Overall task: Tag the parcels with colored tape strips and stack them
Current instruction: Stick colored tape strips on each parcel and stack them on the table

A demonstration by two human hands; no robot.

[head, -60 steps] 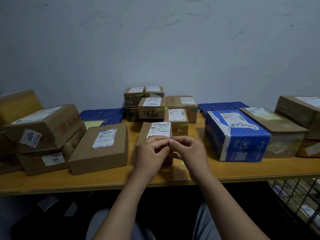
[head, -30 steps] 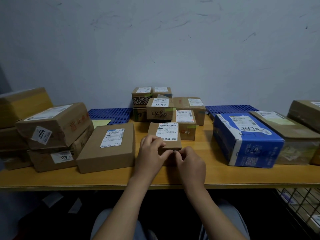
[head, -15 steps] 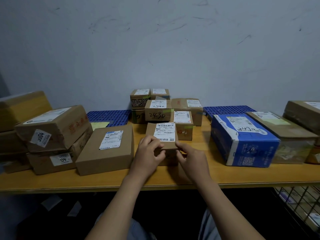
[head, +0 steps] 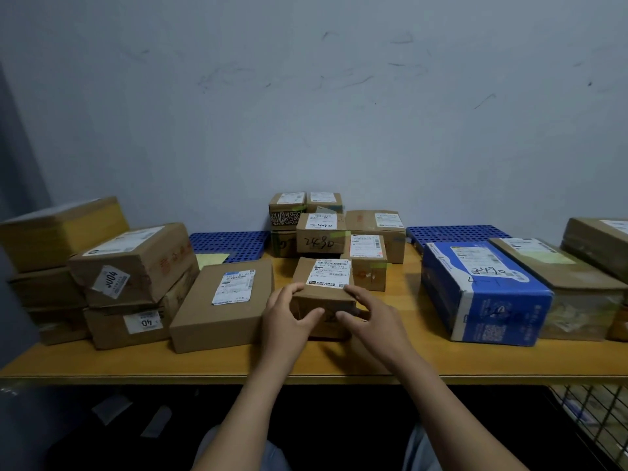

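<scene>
A small brown cardboard parcel (head: pixel 324 283) with a white shipping label stands at the middle of the wooden table (head: pixel 373 362). My left hand (head: pixel 289 317) grips its near left corner, fingers over the top edge and thumb on the front face. My right hand (head: pixel 370 317) holds the near right corner the same way. Behind it a cluster of small parcels (head: pixel 323 232) is stacked against the wall, some showing green tape strips. No loose tape strip is visible in my fingers.
A flat brown box (head: pixel 224 304) lies left of the held parcel, with a pile of larger boxes (head: pixel 129 277) beyond it. A blue carton (head: pixel 482 290) and more brown boxes (head: pixel 560 283) sit to the right. Blue perforated mats (head: pixel 231 243) line the wall. A wire basket (head: pixel 598 423) is below right.
My hands, held together in front of the small parcel two seconds ago, have dropped onto it and spread to its two near corners, gripping it.
</scene>
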